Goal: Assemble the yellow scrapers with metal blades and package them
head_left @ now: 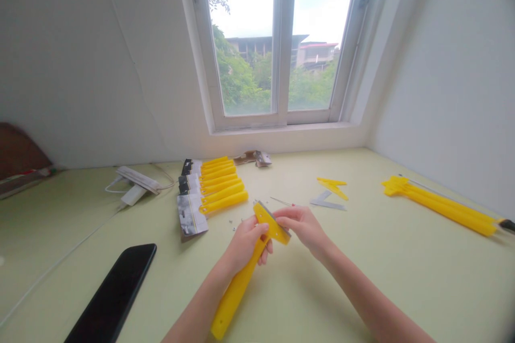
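Note:
A yellow scraper (241, 282) with a long handle slants across the middle front, its wide head up and a dark strip along the head's far edge. My left hand (246, 242) is wrapped round it just below the head, thumb on top. At the head's right side, my right hand (302, 228) has its fingers pressed together on the strip's edge; whether they pinch anything small cannot be made out. Just beyond the head lie several tiny metal pieces (230, 221) and a thin screwdriver (281, 201) with a red end.
Packaged yellow handles (221, 186) lie in a row at the back left. Behind my right hand are yellow strips (333, 186) and grey blades (328, 203). Long yellow scrapers (446, 206) lie far right. A black phone (115, 292) and a white power strip (138, 179) are at left.

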The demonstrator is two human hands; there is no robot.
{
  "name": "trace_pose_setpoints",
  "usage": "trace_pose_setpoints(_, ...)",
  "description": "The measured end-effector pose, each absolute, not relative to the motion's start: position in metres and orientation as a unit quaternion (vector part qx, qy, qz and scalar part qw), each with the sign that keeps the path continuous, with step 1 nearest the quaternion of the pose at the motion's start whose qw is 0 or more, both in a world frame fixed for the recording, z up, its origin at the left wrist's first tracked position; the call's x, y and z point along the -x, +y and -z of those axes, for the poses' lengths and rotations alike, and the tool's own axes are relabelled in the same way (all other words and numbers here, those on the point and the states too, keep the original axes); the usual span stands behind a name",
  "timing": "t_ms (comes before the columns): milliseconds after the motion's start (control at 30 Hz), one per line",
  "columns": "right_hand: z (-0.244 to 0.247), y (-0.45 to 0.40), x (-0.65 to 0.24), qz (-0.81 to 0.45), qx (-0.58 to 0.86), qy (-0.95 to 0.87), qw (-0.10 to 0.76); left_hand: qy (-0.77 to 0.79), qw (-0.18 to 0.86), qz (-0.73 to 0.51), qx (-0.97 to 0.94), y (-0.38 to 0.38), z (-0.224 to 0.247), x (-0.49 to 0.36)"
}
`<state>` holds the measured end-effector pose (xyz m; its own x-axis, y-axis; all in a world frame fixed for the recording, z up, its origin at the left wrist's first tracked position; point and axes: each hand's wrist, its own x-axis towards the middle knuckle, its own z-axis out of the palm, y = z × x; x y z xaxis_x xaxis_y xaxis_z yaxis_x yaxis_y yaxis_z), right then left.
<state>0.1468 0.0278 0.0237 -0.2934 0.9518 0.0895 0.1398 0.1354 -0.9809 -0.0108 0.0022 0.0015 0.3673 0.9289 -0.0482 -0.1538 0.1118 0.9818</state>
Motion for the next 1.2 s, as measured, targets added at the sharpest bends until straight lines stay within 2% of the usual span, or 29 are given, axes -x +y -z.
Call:
trace_pose_setpoints(400,-0.027,0.030,-0.154,-0.526,0.428,-0.638,0.365,0.374,0.643,-0.408,-0.529,0.002,0.002,0.011)
trace_pose_setpoints(1200,-0.026,0.034,-0.159,-0.525,0.453,-0.610,0.383,0.374,0.649,-0.402,-0.527,0.000,0.002,0.010)
